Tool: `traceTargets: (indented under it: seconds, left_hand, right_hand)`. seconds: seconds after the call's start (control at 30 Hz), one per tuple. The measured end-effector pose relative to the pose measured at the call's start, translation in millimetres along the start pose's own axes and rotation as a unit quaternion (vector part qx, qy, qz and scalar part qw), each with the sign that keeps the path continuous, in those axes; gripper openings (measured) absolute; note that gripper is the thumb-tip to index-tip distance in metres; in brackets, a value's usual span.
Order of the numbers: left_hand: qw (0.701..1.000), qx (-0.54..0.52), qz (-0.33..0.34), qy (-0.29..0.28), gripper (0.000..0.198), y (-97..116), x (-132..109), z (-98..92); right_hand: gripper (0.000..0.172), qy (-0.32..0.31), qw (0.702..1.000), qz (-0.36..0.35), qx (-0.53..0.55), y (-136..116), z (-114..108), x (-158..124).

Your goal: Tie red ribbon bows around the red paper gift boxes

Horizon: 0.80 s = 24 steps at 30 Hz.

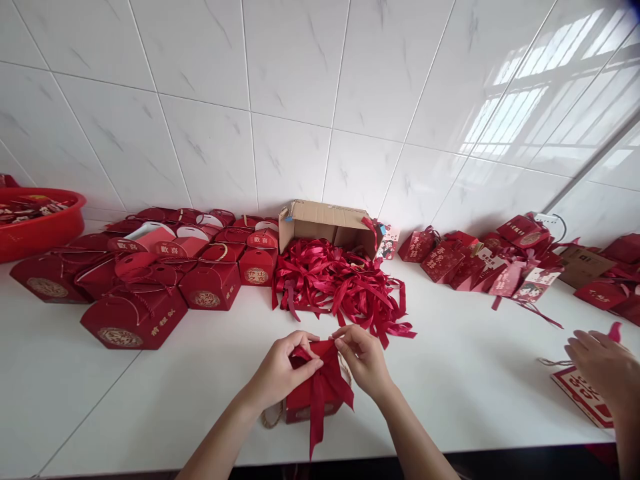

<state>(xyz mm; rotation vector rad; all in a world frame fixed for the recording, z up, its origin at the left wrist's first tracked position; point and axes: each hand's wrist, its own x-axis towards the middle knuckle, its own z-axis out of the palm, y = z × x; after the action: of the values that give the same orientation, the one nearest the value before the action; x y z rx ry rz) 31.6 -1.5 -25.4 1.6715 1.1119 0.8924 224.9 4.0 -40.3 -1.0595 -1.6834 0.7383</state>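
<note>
A small red gift box (305, 400) stands on the white counter (450, 387) close to the front edge. A red ribbon (320, 383) lies across its top, and one end hangs down its front. My left hand (283, 367) pinches the ribbon at the left of the box top. At the right of the box top, my right hand (363, 360) pinches the other part of the ribbon. Both hands are closed on the ribbon, fingertips close together.
A heap of red ribbons (340, 283) spills from a tipped cardboard box (325, 223) at the wall. Finished red boxes (150, 273) crowd the left, flat ones (480, 263) the right. A red basin (37, 223) sits far left. Another person's hand (603, 370) holds a flat box (583, 393) at right.
</note>
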Motion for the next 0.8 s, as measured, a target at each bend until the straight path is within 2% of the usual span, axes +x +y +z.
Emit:
traceTargets:
  seconds: [0.1,0.33,0.43,0.6,0.8]
  left_hand:
    - [1.000,0.000,0.012,-0.003,0.020,-1,0,-0.4]
    - [1.000,0.013,0.013,0.004,0.020,-2,1,-1.9]
    - [1.000,0.013,0.015,0.002,0.018,1,1,-2.2]
    - [1.000,-0.004,0.003,0.018,0.022,4,2,-0.7]
    - [1.000,-0.008,0.012,0.024,0.022,0,5,1.2]
  right_hand:
    - [0.026,-0.006,1.000,0.011,0.016,-1,0,0]
    - [0.021,-0.078,0.996,0.025,-0.015,-7,-12,2]
    - [0.017,-0.092,0.995,0.027,-0.013,-6,-12,2]
    - [0.014,-0.036,0.999,-0.009,0.013,-1,-3,1]
    - [0.020,0.043,0.997,-0.041,-0.043,0,11,0]
